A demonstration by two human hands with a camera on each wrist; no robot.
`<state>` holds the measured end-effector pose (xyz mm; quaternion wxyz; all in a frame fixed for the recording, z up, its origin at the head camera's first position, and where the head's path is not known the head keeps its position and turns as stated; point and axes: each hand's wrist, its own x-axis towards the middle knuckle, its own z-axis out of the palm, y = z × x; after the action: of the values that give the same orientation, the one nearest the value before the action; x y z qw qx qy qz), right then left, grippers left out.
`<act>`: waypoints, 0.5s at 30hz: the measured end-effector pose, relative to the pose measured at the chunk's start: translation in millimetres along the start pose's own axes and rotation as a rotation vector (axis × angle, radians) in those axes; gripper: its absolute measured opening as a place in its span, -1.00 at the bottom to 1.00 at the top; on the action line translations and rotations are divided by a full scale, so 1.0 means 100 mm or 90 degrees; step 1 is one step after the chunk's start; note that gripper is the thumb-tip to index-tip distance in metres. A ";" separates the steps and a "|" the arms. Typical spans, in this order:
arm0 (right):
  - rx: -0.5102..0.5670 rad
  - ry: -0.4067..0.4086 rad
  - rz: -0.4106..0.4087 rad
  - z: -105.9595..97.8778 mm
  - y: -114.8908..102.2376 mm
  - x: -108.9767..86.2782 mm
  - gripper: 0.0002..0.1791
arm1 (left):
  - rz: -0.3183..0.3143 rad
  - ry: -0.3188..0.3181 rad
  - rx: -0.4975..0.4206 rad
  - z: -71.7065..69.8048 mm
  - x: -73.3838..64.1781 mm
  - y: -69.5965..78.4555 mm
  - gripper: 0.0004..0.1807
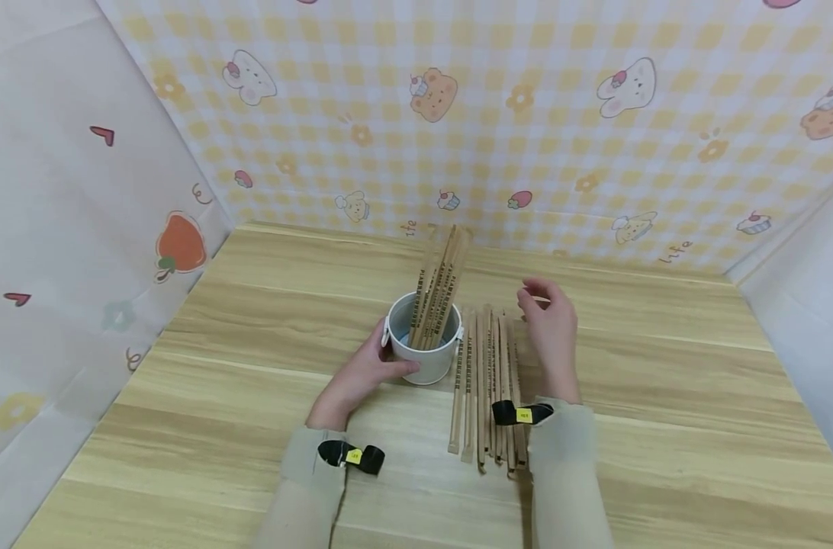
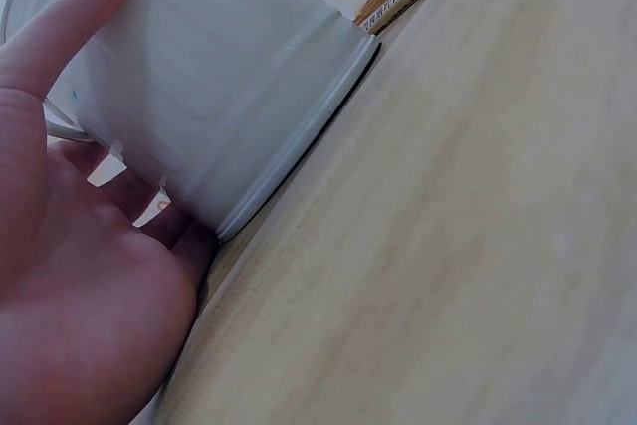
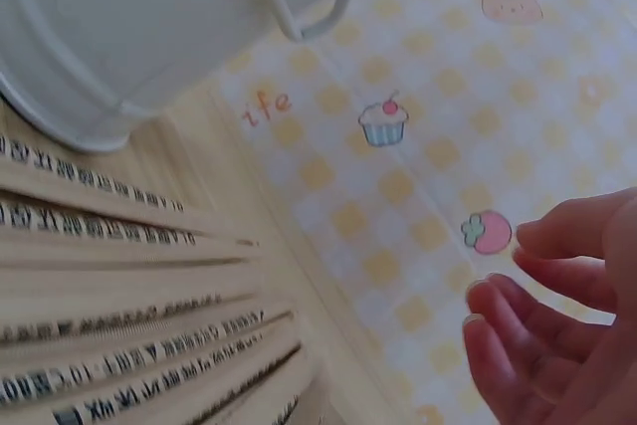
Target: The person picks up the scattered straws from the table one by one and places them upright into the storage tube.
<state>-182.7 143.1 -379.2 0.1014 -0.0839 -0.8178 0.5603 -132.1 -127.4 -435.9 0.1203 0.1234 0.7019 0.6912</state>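
Note:
A small white metal bucket (image 1: 433,367) stands upright on the table, holding several paper-wrapped straws (image 1: 439,293) that lean to the right. My left hand (image 1: 365,375) grips the bucket from its left side, thumb across the front; in the left wrist view the thumb (image 2: 75,22) lies along the white wall. More wrapped straws (image 1: 485,381) with dark printing lie side by side to the right of the bucket. Past their far right end hovers my right hand (image 1: 552,328), fingers loosely bent, with nothing between them in the right wrist view.
The wood-grain table (image 1: 677,396) extends to both sides. Behind it rises a yellow checked cloth (image 1: 526,152) with cartoon prints, and a white printed cloth (image 1: 66,229) stands at the left. Small handle loops sit on the bucket's sides.

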 end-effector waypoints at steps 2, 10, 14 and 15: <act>-0.024 -0.017 0.008 -0.02 0.03 0.01 -0.67 | 0.002 -0.002 -0.001 0.00 0.00 0.00 -0.02; -0.179 -0.163 0.041 -0.09 0.14 0.02 -0.52 | 0.002 -0.003 -0.010 0.00 0.00 0.01 -0.01; -0.262 -0.230 0.048 -0.08 0.19 0.02 -0.45 | -0.002 -0.004 -0.013 0.01 -0.01 0.06 -0.02; -0.273 -0.243 0.048 -0.08 0.20 0.02 -0.43 | -0.001 -0.004 -0.014 0.01 -0.01 0.06 -0.02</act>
<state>-182.0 157.8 -395.0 -0.0951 -0.0272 -0.9181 0.3838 -130.4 -126.8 -429.5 0.1246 0.1236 0.6941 0.6981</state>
